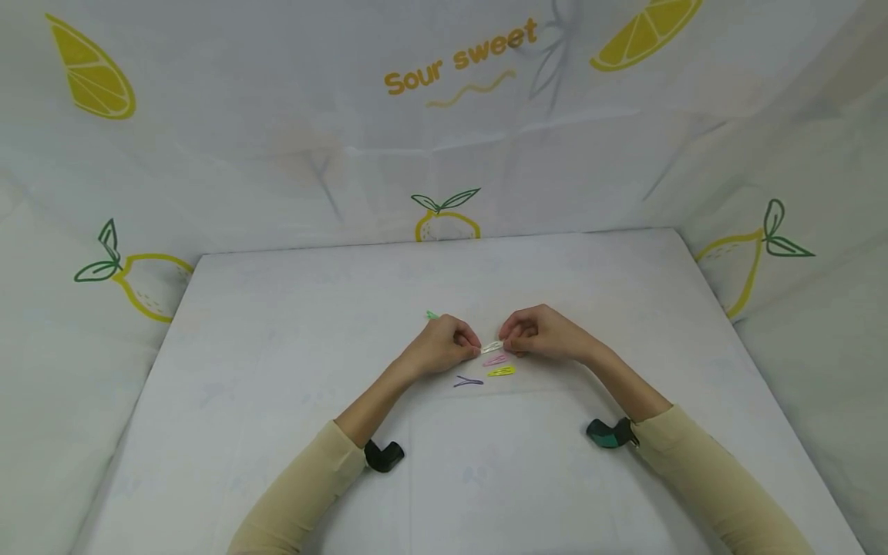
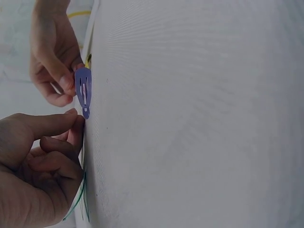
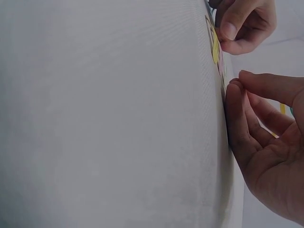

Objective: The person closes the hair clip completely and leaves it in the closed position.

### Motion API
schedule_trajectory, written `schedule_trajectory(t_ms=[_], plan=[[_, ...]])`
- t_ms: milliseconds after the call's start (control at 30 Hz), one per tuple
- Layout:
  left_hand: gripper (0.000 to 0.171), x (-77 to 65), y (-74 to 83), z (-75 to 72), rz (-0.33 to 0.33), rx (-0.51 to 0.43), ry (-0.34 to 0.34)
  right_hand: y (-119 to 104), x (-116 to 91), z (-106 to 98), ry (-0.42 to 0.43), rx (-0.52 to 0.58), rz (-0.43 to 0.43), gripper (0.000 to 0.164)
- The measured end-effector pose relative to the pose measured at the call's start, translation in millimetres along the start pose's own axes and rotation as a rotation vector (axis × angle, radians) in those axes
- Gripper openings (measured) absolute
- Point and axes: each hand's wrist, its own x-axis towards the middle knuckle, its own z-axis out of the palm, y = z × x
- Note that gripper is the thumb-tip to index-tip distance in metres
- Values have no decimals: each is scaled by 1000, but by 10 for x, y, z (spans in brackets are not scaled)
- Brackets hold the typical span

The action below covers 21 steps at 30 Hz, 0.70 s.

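Observation:
Between the two hands a white hair clip (image 1: 492, 348) lies at the tabletop, its ends reaching the fingertips on both sides. My left hand (image 1: 444, 344) pinches its left end with thumb and forefinger. At the other end, the right hand (image 1: 544, 333) pinches it too, other fingers curled. Just nearer to me lie a pink hair clip (image 1: 496, 360) and a yellow hair clip (image 1: 502, 371). A purple hair clip (image 1: 469, 381), its two arms spread apart, sits lowest and to the left. Behind the left hand pokes out part of a green hair clip (image 1: 432, 315).
The white-covered table (image 1: 277, 324) meets a white curtain (image 1: 277, 169) printed with lemons at the back and sides. A dark wrist device (image 1: 384, 456) sits by the left sleeve, and another dark device (image 1: 610, 433) by the right sleeve.

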Motion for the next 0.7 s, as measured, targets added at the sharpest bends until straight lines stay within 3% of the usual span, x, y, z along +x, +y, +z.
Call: schedule_trajectory(t_ms=[700], plan=[[8,-36,-35,-4,31,-10,5,-35,-32,25,20,16,4,22]])
